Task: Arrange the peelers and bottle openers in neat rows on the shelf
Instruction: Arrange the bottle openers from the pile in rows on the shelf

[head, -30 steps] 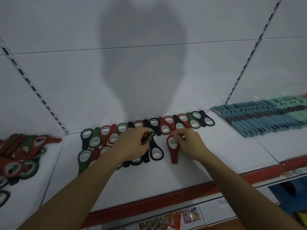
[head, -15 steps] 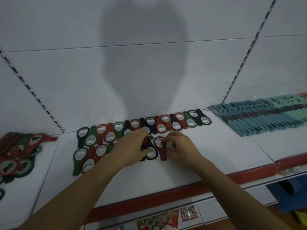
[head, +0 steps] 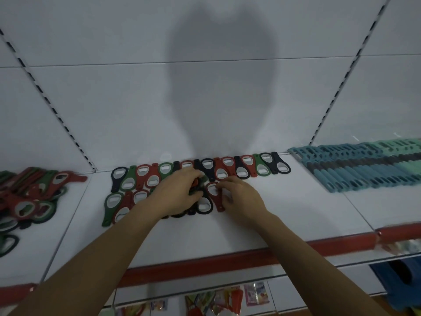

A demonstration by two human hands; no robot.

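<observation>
**A:** Red bottle opener (head: 212, 189), where is it?

**B:** Flat on the shelf (head: 296, 206), under the fingertips of the right grip (head: 241, 197). That grip pinches the opener's head, with the wrist low and the forearm reaching in from the lower right.

**A:** And the other side?

**B:** The left grip (head: 180, 192) is knuckles-up, fingers curled round a small bunch of openers (head: 197, 181). Green and red bits show between the fingers. The two grips nearly touch.

**A:** Anything changed from a second ago?

**B:** Yes. The red one lay apart from the black opener (head: 204, 205). Now it is tucked against it, between the two grips, and the grips have drawn closer together.

**A:** What's around?

**B:** Beyond both grips, a back row of openers (head: 241, 167) runs along the back panel (head: 205, 110). Left of the left grip is a shorter front row (head: 118, 202), partly hidden by that forearm. Farther left is a loose pile (head: 29, 197). Well right of the right grip, teal peelers (head: 364, 172) lie in rows. Nearer than the wrists runs the shelf's red edge strip (head: 227, 258).
</observation>
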